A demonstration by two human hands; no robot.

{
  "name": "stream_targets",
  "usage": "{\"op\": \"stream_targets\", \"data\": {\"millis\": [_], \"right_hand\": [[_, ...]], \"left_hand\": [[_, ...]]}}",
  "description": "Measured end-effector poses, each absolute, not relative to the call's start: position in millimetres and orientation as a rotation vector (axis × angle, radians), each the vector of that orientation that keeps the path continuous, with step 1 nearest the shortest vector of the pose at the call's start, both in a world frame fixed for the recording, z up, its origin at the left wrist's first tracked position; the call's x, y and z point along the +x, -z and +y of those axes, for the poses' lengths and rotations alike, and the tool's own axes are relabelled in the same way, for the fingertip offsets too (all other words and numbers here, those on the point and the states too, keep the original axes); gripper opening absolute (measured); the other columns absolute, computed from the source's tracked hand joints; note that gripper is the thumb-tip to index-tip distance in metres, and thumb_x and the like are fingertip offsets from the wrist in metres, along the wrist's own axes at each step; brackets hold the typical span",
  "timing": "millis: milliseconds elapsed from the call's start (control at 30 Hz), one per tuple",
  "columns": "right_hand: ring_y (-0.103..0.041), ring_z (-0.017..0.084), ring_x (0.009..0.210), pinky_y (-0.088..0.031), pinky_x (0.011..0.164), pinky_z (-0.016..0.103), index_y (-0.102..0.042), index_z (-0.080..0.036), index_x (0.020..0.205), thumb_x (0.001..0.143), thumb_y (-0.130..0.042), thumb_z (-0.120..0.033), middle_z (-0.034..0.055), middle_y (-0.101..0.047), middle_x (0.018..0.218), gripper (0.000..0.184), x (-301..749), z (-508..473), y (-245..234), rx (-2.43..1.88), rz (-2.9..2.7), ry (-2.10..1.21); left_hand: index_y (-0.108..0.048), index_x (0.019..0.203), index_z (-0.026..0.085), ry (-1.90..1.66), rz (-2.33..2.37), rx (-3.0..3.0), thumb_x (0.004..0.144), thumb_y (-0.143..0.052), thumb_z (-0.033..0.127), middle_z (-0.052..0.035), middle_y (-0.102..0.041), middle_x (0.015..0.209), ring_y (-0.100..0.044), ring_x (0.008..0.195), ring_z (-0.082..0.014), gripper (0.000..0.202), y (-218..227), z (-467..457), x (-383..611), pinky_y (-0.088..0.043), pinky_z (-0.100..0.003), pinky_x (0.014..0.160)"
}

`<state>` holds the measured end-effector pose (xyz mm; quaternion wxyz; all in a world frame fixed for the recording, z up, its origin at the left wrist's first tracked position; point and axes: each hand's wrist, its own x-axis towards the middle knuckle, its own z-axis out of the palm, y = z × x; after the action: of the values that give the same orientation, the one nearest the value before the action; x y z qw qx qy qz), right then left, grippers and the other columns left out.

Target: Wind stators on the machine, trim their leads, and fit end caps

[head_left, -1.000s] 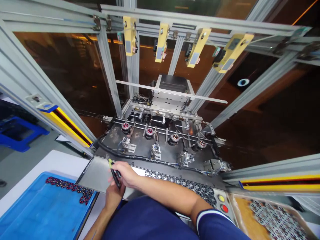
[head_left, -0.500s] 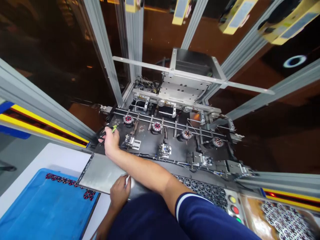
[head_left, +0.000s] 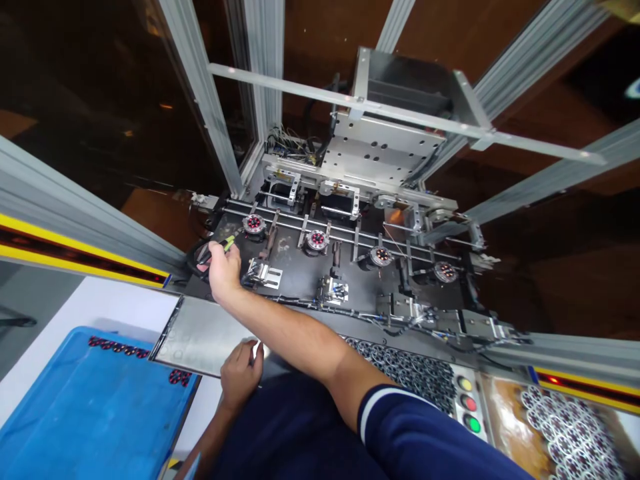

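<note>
My right hand [head_left: 223, 270] reaches across to the left end of the machine bed [head_left: 290, 250]. Its fingers are closed round a black tool with a yellow-green end [head_left: 229, 243], whose kind I cannot make out. That end points toward the leftmost round fixture [head_left: 254, 225], which carries a ring-shaped part with red spots, and stays apart from it. Nearer my body, my left hand [head_left: 241, 375] is curled over the edge of the metal plate [head_left: 205, 333], thumb and fingers close together. A small dark thing shows between them, too small to name.
More round fixtures [head_left: 317, 241] stand in a row, with clamps and rails around them. A blue tray [head_left: 90, 407] with several red-and-black rings lies left. Dark rings [head_left: 410, 370], push buttons [head_left: 471, 423] and silver rings [head_left: 570, 427] are at the right. A metal bar [head_left: 400, 115] crosses above.
The camera view has shifted, so the machine sits higher and larger in it. My right hand keeps its hold on the tool near the leftmost fixture. My left hand stays at the plate.
</note>
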<state>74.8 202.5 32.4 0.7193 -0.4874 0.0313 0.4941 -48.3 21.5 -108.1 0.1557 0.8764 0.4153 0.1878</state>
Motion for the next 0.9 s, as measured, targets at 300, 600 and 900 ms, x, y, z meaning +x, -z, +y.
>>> {"op": "stream_targets", "data": {"millis": [300, 600, 900], "right_hand": [[-0.050, 0.005, 0.052, -0.055, 0.048, 0.016, -0.048, -0.020, 0.084, 0.080, -0.063, -0.024, -0.0081, -0.050, 0.066, 0.016, 78, 207, -28, -1.050, 0.104, -1.076], [-0.053, 0.006, 0.052, -0.054, 0.045, 0.015, -0.051, -0.019, 0.085, 0.080, -0.064, -0.027, -0.0073, -0.052, 0.063, 0.016, 75, 211, -18, -1.047, 0.068, -1.040], [-0.055, 0.007, 0.051, -0.051, 0.047, 0.016, -0.049, -0.021, 0.083, 0.083, -0.063, -0.031, -0.0081, -0.051, 0.061, 0.018, 78, 210, -20, -1.046, -0.037, -1.047]], "left_hand": [[-0.062, 0.107, 0.014, -0.638, 1.166, 2.506, 0.092, -0.058, 0.034, -0.0049, -0.066, 0.098, -0.064, 0.080, -0.0147, 0.025, 117, 23, -50, -0.056, -0.033, 0.071], [-0.062, 0.107, 0.015, -0.691, 1.151, 2.489, 0.093, -0.058, 0.034, -0.0049, -0.066, 0.098, -0.064, 0.080, -0.0145, 0.024, 117, 23, -50, -0.056, -0.033, 0.071], [-0.061, 0.109, 0.015, -0.658, 1.176, 2.459, 0.092, -0.058, 0.034, -0.0056, -0.065, 0.101, -0.064, 0.082, -0.0152, 0.026, 125, 22, -53, -0.056, -0.034, 0.072]]}}
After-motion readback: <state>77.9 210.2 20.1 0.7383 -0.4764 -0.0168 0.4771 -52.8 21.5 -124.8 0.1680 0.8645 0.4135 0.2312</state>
